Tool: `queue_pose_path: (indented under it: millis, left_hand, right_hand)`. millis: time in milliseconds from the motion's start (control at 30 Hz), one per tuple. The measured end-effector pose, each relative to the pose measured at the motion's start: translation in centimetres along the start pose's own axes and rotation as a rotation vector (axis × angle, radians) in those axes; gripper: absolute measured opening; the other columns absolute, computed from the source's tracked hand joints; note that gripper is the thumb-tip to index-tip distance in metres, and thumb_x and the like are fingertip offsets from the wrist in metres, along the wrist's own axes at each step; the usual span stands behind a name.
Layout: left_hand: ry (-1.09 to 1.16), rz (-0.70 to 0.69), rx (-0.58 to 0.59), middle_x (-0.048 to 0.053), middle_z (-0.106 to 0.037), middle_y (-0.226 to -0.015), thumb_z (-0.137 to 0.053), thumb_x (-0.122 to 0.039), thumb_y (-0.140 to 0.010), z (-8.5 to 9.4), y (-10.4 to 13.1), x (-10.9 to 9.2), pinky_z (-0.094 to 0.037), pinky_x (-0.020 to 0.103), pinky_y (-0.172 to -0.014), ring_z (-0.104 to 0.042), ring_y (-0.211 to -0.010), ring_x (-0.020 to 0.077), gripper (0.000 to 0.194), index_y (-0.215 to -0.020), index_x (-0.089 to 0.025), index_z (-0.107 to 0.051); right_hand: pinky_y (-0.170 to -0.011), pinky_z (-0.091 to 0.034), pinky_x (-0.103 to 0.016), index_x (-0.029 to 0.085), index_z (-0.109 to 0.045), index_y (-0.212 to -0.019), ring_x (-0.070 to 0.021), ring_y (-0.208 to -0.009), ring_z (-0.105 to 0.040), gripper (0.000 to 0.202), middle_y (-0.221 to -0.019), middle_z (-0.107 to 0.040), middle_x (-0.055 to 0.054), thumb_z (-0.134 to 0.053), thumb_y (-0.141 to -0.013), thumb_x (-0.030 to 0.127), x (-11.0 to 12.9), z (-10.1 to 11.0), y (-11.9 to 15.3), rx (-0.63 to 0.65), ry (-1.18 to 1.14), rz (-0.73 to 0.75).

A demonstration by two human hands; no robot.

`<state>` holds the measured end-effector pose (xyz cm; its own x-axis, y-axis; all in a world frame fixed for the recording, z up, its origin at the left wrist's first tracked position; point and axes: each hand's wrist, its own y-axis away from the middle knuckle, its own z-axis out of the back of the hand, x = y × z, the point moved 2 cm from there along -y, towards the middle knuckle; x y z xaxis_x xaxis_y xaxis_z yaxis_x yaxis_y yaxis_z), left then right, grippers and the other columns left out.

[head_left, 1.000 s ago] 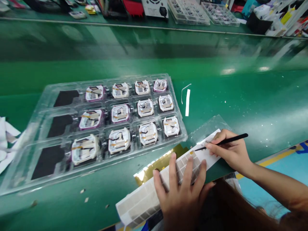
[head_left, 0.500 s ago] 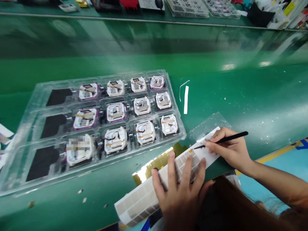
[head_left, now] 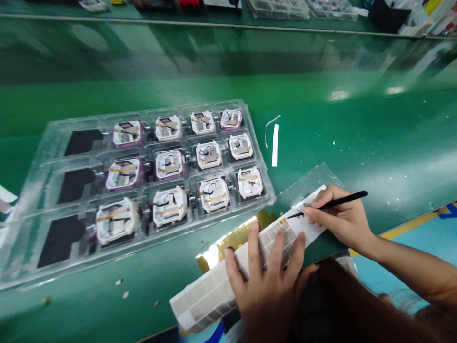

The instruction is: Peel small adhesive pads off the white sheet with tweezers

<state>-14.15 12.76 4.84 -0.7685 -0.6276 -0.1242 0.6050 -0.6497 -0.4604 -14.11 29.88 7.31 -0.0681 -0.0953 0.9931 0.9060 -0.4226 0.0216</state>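
Note:
A white sticker sheet [head_left: 214, 290] with a grid of small squares lies at the near table edge, over a gold foil sheet [head_left: 235, 240]. My left hand [head_left: 267, 286] presses flat on the white sheet with fingers spread. My right hand [head_left: 341, 219] grips black tweezers [head_left: 330, 204], whose tips touch a small gold sticker [head_left: 283, 221] near the sheet's upper edge. To the left stands a clear plastic tray [head_left: 46, 143] holding several small white and purple square parts [head_left: 209, 155] with gold tape, and three black pads [head_left: 59, 240] in its left column.
A white paper strip [head_left: 274, 145] and a thin curl lie on the green table right of the tray. A clear plastic bag [head_left: 307, 183] lies under the sheet's far end. More trays [head_left: 282, 7] and clutter line the far bench. White paper [head_left: 5, 197] sits at the left edge.
The view has drifted slightly, so everything sits a little higher and further left. Both hands hold the same pose on the sheet, tweezers still at the gold sticker.

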Motion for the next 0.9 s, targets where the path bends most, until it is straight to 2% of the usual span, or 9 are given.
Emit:
queue_pose_path:
  millis: [167, 333, 467, 633, 700, 833, 900]
  left_hand:
    - [0.000, -0.008, 0.006, 0.007, -0.056, -0.117, -0.057, -0.057, -0.078, 0.11, -0.03, 0.01, -0.019, 0.067, -0.103, -0.032, -0.131, 0.0389, 0.046, -0.117, -0.032, -0.058]
    - [0.036, 0.058, -0.033, 0.008, -0.054, -0.119, -0.053, -0.053, -0.082, -0.07, 0.02, -0.20, -0.021, 0.067, -0.103, -0.036, -0.129, 0.0375, 0.039, -0.116, -0.033, -0.059]
    - [0.014, 0.050, -0.033, 0.008, -0.055, -0.121, -0.051, -0.056, -0.082, -0.16, 0.08, -0.26, -0.021, 0.066, -0.102, -0.038, -0.128, 0.0374, 0.043, -0.118, -0.034, -0.057]
    - [-0.070, 0.030, 0.018, 0.001, -0.047, -0.137, -0.045, -0.061, -0.082, -0.20, 0.21, -0.33, -0.021, 0.047, -0.110, -0.026, -0.135, 0.0344, 0.050, -0.122, -0.033, -0.055]
    - [-0.080, 0.031, 0.024, 0.000, -0.048, -0.137, -0.044, -0.061, -0.082, -0.13, 0.20, -0.33, -0.021, 0.044, -0.110, -0.024, -0.136, 0.0328, 0.051, -0.122, -0.032, -0.055]
    - [-0.087, -0.022, 0.056, 0.004, -0.050, -0.134, -0.050, -0.061, -0.080, 0.06, -0.05, -0.19, -0.018, 0.063, -0.105, -0.028, -0.133, 0.0392, 0.049, -0.119, -0.033, -0.057]
    - [-0.077, -0.035, 0.067, 0.005, -0.051, -0.134, -0.054, -0.060, -0.078, 0.15, -0.17, -0.07, -0.019, 0.069, -0.101, -0.030, -0.131, 0.0412, 0.048, -0.118, -0.034, -0.057]
  right_hand:
    - [-0.045, -0.041, -0.023, 0.019, -0.058, -0.068, -0.0104, -0.050, -0.054, 0.015, -0.058, -0.060, 0.002, -0.072, -0.073, 0.021, 0.16, -0.11, -0.06, 0.000, -0.011, -0.011]
    - [-0.046, -0.041, -0.022, 0.019, -0.059, -0.068, -0.0103, -0.051, -0.054, 0.015, -0.058, -0.061, 0.002, -0.072, -0.073, 0.020, 0.23, -0.07, 0.01, 0.003, -0.003, 0.002]
    - [-0.046, -0.040, -0.022, 0.019, -0.059, -0.068, -0.0098, -0.051, -0.054, 0.015, -0.058, -0.061, 0.002, -0.072, -0.074, 0.020, 0.17, -0.06, -0.03, 0.011, -0.013, -0.001]
    - [-0.046, -0.040, -0.023, 0.019, -0.059, -0.068, -0.0104, -0.050, -0.053, 0.015, -0.058, -0.060, 0.001, -0.073, -0.073, 0.022, 0.25, -0.02, -0.05, 0.007, 0.015, -0.023]
    - [-0.046, -0.040, -0.022, 0.018, -0.059, -0.068, -0.0103, -0.051, -0.054, 0.015, -0.059, -0.060, 0.001, -0.073, -0.073, 0.022, 0.32, 0.02, -0.04, -0.002, 0.021, -0.029]
    - [-0.047, -0.042, -0.022, 0.018, -0.058, -0.068, -0.0096, -0.050, -0.055, 0.016, -0.058, -0.060, 0.002, -0.073, -0.072, 0.018, 0.37, 0.14, -0.05, -0.017, -0.042, -0.031]
    - [-0.047, -0.043, -0.021, 0.018, -0.057, -0.069, -0.0092, -0.050, -0.055, 0.016, -0.059, -0.061, 0.003, -0.074, -0.070, 0.017, 0.36, 0.28, -0.11, -0.026, -0.098, -0.031]
